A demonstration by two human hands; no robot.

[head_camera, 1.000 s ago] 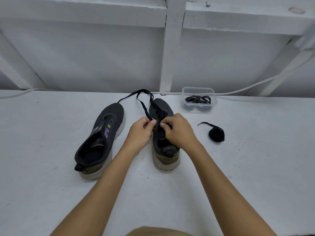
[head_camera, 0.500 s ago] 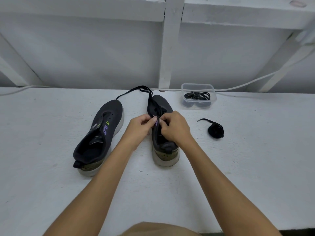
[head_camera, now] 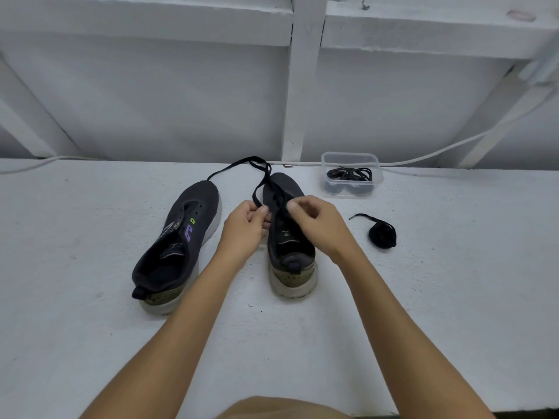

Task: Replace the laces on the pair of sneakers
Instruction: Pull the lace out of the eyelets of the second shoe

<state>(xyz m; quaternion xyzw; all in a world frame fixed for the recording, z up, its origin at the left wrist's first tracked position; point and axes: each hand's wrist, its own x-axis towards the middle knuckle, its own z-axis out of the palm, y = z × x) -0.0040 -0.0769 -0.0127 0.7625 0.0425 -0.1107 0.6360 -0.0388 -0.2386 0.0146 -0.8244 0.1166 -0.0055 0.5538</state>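
Two sneakers, two hands, one lace being worked on a white table (head_camera: 90,328).

The one table carries two dark sneakers, heels toward the viewer: the left sneaker (head_camera: 178,237), at 9 o'clock from the hands, shows bare eyelets; the right sneaker (head_camera: 287,237) sits between the hands. Two bare hands meet over its eyelets: the left hand (head_camera: 245,228) pinches the black lace (head_camera: 260,179) with curled fingers, and the right hand (head_camera: 317,225) pinches a strand of it at the tongue. That lace loops off toward 12 o'clock. One clear plastic container (head_camera: 351,158) at 1 o'clock holds more black laces, too tangled to count. One coiled black lace (head_camera: 381,235) lies at 3 o'clock.
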